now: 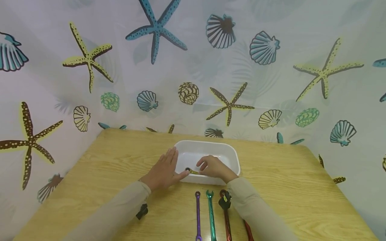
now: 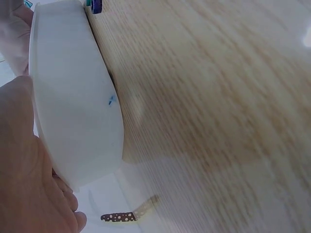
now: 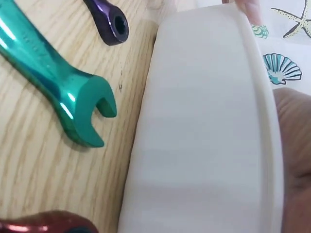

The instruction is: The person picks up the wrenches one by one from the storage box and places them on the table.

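Observation:
My left hand (image 1: pixel 164 170) lies against the left end of a white tray (image 1: pixel 208 180), its fingers straight and the thumb over the front rim. Inside the tray, my right hand (image 1: pixel 214 167) bends its fingers down at a small gold wrench (image 1: pixel 193 172) and pinches its right end. The wrench's dark ring end points left, close to my left thumb. In the left wrist view, the left palm and thumb (image 2: pixel 22 111) rest along the tray's rim. The tray's wall (image 3: pixel 204 121) hides the right fingertips and the wrench in the right wrist view.
In front of the tray lie a purple wrench (image 1: pixel 198 214), a green wrench (image 1: pixel 211 214) and a red wrench (image 1: pixel 227 225). Another red one (image 1: pixel 248 231) is partly under the right sleeve. A patterned curtain (image 1: pixel 193 67) hangs behind the wooden table (image 1: pixel 120 160).

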Action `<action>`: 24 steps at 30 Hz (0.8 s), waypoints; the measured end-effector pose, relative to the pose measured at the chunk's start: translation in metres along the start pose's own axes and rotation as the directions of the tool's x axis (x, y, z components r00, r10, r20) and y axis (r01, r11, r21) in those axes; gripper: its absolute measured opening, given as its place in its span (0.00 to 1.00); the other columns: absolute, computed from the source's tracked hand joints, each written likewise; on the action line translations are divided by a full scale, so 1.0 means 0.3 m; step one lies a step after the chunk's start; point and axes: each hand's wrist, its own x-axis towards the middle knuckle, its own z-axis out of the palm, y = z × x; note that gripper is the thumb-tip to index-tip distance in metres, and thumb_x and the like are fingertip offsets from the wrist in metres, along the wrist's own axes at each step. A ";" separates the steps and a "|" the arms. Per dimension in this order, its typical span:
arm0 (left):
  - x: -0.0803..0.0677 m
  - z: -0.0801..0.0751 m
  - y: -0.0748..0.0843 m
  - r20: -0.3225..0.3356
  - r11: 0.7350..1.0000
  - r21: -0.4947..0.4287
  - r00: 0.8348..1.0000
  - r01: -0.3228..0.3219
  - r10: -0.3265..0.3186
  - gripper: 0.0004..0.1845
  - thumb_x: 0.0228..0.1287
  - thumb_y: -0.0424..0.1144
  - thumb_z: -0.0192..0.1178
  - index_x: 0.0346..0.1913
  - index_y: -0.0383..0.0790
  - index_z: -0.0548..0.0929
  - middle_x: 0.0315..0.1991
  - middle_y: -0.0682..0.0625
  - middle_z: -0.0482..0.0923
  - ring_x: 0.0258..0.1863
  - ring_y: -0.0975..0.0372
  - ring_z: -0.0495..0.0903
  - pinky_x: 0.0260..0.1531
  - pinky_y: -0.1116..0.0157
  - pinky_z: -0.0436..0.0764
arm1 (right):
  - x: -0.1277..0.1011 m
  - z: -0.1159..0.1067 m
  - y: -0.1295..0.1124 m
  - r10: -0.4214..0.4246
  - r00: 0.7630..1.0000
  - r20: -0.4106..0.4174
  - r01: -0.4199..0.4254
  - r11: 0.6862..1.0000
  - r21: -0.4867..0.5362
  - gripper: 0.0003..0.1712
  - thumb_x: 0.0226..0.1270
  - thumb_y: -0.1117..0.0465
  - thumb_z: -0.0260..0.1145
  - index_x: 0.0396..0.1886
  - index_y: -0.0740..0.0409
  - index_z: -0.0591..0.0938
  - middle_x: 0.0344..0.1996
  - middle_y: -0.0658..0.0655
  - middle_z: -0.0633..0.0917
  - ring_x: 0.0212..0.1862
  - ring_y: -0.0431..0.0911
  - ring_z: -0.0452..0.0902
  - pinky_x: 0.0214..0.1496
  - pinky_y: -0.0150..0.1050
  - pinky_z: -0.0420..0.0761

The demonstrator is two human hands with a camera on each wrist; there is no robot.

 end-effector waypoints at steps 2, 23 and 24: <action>0.001 -0.002 -0.003 -0.007 1.000 -0.004 1.000 -0.004 0.004 0.53 0.65 0.72 0.38 0.74 0.29 0.47 0.76 0.37 0.40 0.75 0.47 0.41 0.71 0.49 0.50 | 0.010 0.003 0.000 0.016 1.000 0.021 -0.016 1.000 -0.002 0.12 0.55 0.68 0.72 0.41 0.61 0.85 0.31 0.54 0.86 0.38 0.46 0.81 0.42 0.38 0.80; 0.005 -0.001 -0.005 0.014 1.000 0.004 1.000 0.002 -0.002 0.52 0.65 0.71 0.38 0.74 0.29 0.47 0.76 0.37 0.40 0.75 0.47 0.40 0.71 0.49 0.49 | 0.047 0.028 0.026 0.031 0.999 0.044 -0.032 0.999 0.032 0.07 0.54 0.71 0.70 0.34 0.60 0.87 0.28 0.53 0.85 0.34 0.43 0.78 0.39 0.36 0.79; 0.005 -0.001 -0.004 0.013 1.000 0.004 1.000 0.001 -0.001 0.52 0.65 0.71 0.39 0.74 0.28 0.47 0.76 0.37 0.40 0.75 0.47 0.40 0.71 0.49 0.49 | 0.046 0.029 0.026 0.027 0.999 0.041 -0.028 0.999 0.025 0.07 0.54 0.71 0.70 0.33 0.60 0.87 0.28 0.53 0.84 0.34 0.43 0.78 0.39 0.36 0.79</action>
